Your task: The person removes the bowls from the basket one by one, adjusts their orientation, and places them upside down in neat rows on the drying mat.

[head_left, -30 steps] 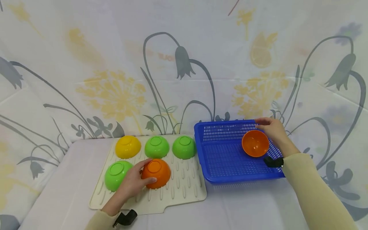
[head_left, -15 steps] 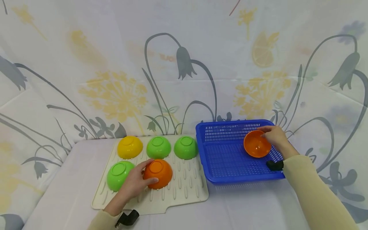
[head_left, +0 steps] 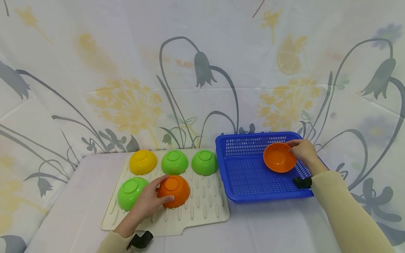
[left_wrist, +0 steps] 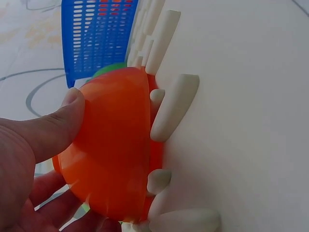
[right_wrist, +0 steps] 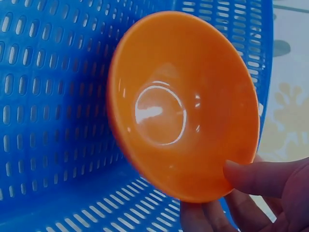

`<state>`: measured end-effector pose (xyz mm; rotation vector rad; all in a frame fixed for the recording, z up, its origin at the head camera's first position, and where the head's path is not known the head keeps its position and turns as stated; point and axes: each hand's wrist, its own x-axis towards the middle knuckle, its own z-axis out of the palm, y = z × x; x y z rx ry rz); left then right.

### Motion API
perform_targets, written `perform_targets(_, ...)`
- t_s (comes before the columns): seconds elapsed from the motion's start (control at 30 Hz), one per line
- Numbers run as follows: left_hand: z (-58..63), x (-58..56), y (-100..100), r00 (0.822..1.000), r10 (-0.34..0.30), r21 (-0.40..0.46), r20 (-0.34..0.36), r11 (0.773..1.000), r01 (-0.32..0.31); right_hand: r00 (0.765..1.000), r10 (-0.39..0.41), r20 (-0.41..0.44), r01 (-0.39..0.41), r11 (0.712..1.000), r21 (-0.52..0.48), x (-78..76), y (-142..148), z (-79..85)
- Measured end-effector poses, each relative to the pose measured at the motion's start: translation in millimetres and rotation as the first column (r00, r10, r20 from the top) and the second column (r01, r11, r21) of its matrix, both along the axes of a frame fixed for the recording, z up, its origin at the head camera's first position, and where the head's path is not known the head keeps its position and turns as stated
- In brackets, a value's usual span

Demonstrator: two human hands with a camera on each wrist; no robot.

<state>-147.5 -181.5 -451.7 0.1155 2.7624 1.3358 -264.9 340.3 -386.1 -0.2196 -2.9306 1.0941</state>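
My left hand point(head_left: 151, 199) grips an upside-down orange bowl point(head_left: 175, 191) on the cream drying mat point(head_left: 202, 214); in the left wrist view the thumb lies along one side of this bowl point(left_wrist: 111, 145) and the fingers curl round the other, its rim against the mat's ridges. Over at the right, my right hand point(head_left: 304, 151) pinches the rim of a second orange bowl point(head_left: 278, 158) inside the blue basket point(head_left: 226, 175). The right wrist view has the thumb inside that bowl point(right_wrist: 183, 106) and the fingers beneath it, its hollow side facing the camera.
Upside down on the mat stand a yellow bowl point(head_left: 143, 162) and three green ones: one green bowl point(head_left: 131, 191) left of my left hand, another green bowl point(head_left: 174, 162) at the back, and a third green bowl point(head_left: 204, 162) beside the basket. A patterned cloth point(head_left: 196, 105) hangs behind.
My right hand has come from the basket's rim onto the orange bowl there, which has tipped and shifted slightly left. The left hand keeps its grip in place.
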Motion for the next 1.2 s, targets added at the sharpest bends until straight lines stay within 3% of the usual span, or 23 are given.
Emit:
perform_targets(0.5,-2.1,-1.4,0,1.000,0.010,0.008,0.009,1.000,-0.010,0.999,0.033,-0.024,-0.034,0.999,-0.012,1.9,-4,12.5)
perform_targets(0.67,-2.5,-1.3,0,1.000,0.007,-0.002,0.009,1.000,-0.007,0.997,0.081,-0.018,-0.082,0.994,-0.072,4.6,-11,19.9)
perform_targets(1.2,-3.8,-1.4,-2,1.000,0.003,0.023,0.013,1.000,-0.004,0.959,0.281,0.041,-0.262,0.930,-0.257,26.7,-55,47.8)
